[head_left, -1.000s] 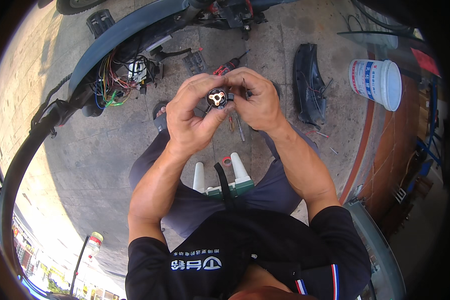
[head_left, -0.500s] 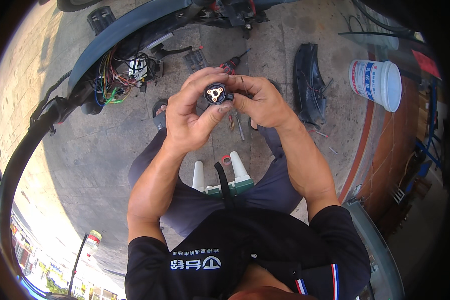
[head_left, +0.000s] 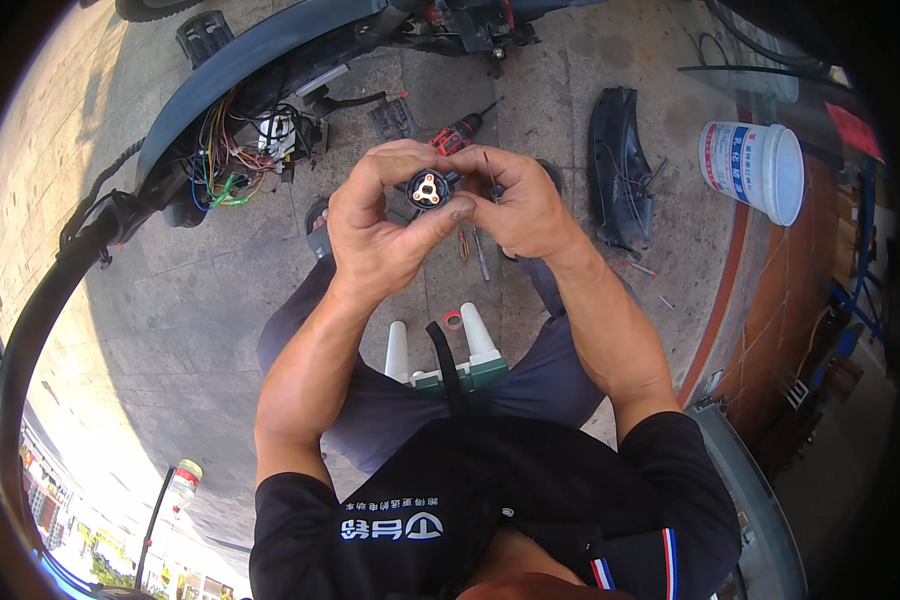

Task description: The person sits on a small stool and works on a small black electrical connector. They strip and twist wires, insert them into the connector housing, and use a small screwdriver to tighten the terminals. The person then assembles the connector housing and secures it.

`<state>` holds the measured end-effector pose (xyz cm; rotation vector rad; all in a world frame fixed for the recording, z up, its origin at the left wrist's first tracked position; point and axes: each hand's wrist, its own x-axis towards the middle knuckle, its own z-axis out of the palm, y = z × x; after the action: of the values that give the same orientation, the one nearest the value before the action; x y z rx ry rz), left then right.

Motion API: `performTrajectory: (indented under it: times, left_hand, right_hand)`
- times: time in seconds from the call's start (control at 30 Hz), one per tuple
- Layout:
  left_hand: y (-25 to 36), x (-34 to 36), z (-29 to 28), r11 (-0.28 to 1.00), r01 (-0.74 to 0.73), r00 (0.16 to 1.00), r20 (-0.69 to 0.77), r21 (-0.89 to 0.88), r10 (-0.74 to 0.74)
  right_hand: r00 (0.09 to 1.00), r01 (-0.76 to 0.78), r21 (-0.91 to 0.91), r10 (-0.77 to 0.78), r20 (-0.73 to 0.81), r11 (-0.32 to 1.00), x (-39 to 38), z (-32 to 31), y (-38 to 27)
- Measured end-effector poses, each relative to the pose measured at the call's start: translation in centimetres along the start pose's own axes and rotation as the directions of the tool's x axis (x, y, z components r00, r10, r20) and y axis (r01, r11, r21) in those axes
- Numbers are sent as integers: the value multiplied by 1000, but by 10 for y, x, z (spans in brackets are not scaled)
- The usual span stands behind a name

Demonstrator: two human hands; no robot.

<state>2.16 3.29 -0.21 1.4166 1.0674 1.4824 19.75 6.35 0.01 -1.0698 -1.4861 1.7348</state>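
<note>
While the left hand [head_left: 370, 225] has its fingers and thumb wrapped round a small round black part [head_left: 428, 188], pale three-lobed face up, the right hand [head_left: 532, 205] curls in just beside it; can't really tell what that one's gripping, fingers hide it; the part sits up between both hands, over the pavement [head_left: 210, 320]; red-and-black drill [head_left: 456, 136] lies just past the fingertips, tangled wires [head_left: 232, 150] off left, white bucket [head_left: 750, 168] way over right.
</note>
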Motion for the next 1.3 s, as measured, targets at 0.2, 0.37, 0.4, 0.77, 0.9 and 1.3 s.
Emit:
performTrajectory:
  times: [0.2, 0.37, 0.4, 0.77, 0.9, 1.3]
  left_hand:
    - [-3, -1, 3, 999, -16, 997, -77, -32, 13]
    - [-1, -6, 6, 997, 58, 988, -137, -58, -66]
    - [1, -7, 5, 994, 90, 986, -137, -54, -97]
    - [2, -4, 0, 997, 24, 998, -54, 76, -20]
    - [0, -4, 0, 996, -25, 998, -58, 90, 31]
    - [3, -1, 0, 997, -11, 999, 34, 77, 8]
  right_hand:
    - [996, -74, -12, 75, 46, 997, -3, -1, 2]
    - [996, -62, -40, 64, 54, 997, -2, 1, -3]
    - [998, -35, -63, 38, 56, 997, -2, 1, -4]
    - [992, 42, -15, -39, 122, 999, -3, -5, -6]
    - [988, 53, 13, -54, 148, 999, -2, -5, -5]
    - [976, -113, 7, 110, 189, 994, -1, -6, -4]
